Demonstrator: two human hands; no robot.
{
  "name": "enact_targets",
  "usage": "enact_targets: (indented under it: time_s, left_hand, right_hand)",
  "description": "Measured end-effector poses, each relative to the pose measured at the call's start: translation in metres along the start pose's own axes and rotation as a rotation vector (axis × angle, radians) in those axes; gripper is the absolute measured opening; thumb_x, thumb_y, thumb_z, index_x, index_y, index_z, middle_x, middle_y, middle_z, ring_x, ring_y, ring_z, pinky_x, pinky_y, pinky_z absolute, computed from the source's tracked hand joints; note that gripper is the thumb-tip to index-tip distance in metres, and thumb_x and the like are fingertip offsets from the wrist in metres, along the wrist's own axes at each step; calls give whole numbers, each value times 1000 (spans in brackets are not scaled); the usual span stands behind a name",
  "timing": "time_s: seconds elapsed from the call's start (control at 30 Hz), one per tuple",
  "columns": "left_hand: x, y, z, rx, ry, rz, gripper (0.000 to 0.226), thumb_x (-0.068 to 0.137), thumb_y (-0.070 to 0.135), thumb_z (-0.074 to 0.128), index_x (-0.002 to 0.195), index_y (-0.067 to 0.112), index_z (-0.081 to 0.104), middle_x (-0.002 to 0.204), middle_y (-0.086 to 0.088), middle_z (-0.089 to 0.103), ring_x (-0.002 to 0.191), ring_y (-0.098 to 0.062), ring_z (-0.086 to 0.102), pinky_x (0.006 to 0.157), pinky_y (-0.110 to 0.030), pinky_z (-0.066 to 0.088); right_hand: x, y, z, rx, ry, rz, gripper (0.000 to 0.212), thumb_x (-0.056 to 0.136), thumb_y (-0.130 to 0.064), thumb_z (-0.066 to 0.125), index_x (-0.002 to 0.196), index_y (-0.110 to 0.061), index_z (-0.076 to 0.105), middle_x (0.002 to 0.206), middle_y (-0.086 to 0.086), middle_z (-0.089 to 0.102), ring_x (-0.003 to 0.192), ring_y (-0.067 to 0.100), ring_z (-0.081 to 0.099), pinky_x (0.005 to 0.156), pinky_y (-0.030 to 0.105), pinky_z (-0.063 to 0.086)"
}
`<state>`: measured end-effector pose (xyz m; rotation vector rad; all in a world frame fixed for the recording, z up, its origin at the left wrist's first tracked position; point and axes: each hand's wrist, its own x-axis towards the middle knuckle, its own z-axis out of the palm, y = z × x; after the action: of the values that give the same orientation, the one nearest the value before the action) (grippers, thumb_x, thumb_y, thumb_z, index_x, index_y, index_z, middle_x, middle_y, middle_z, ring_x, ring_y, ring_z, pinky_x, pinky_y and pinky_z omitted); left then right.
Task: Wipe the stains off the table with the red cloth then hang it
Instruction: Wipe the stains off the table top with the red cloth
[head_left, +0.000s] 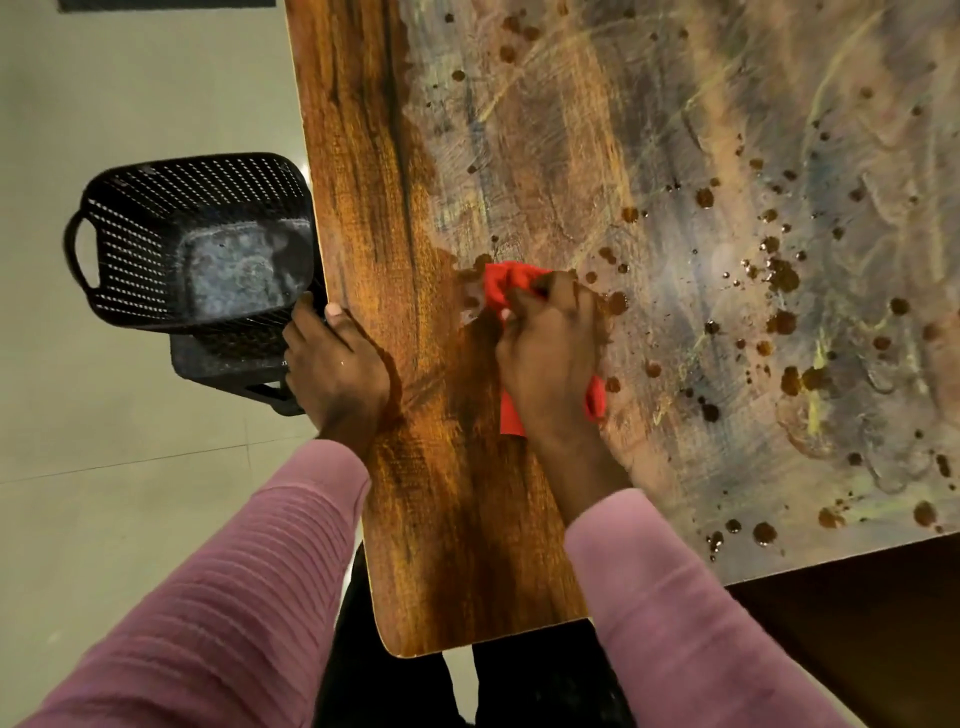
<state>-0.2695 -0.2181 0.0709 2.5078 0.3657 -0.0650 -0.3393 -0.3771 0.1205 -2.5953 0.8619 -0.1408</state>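
R grip (548, 353) clenches red cloth (501, 286) bunched beneath it on counter (452, 519); L grip (335, 364) clasps counter edge by dusty-bottomed black basket (156, 208).

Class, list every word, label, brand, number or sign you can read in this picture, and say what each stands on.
No readable text: nothing shows on the table, the red cloth or the black basket.
Tiny pale mark on the dark stand beside the left hand: too small to read.
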Motion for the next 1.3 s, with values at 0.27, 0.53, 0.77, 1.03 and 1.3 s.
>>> enact_targets:
  time_s: [0.27, 0.53, 0.77, 1.03, 1.3]
  left_hand:
    - [2, 1, 1, -22, -37, -15, 49, 102, 38, 26, 140, 11, 40, 134, -19, 50, 118, -41, 49, 96, -51, 39]
    - [2, 2, -4, -85, -105, -35, 46, 103, 34, 29, 142, 11, 38, 137, -18, 48, 121, -38, 47, 96, -46, 38]
    - [18, 15, -11, -83, -205, -96, 48, 103, 36, 30, 145, 13, 35, 141, -17, 44, 125, -38, 45, 97, -48, 37]
    - [99, 71, -2, -76, -184, -19, 48, 103, 37, 29, 145, 14, 32, 145, -15, 40, 129, -34, 42, 103, -46, 33]
    - [108, 79, 7, -33, -178, -51, 48, 103, 35, 29, 146, 14, 31, 144, -17, 40, 125, -37, 44, 100, -45, 33]
  right_hand:
    - [-34, 14, 0, -50, -103, -239, 36, 81, -17, 67, 116, -22, 68, 119, 8, 57, 98, 30, 50, 75, 39, 52]
    - [32, -21, 7, -62, 16, 70, 32, 87, -17, 58, 117, -22, 67, 125, 4, 51, 111, 26, 44, 84, 34, 42]
    - [1, -26, 13, -46, -111, -218, 34, 88, -18, 58, 121, -22, 65, 125, 5, 53, 105, 28, 46, 78, 34, 46]
    - [67, -29, 17, -64, 80, 141, 33, 91, -18, 55, 122, -23, 65, 125, 5, 53, 109, 27, 46, 88, 36, 45]
    - [38, -41, 24, -46, -69, -220, 35, 87, -18, 62, 122, -24, 66, 123, 2, 54, 101, 24, 44, 73, 30, 44]
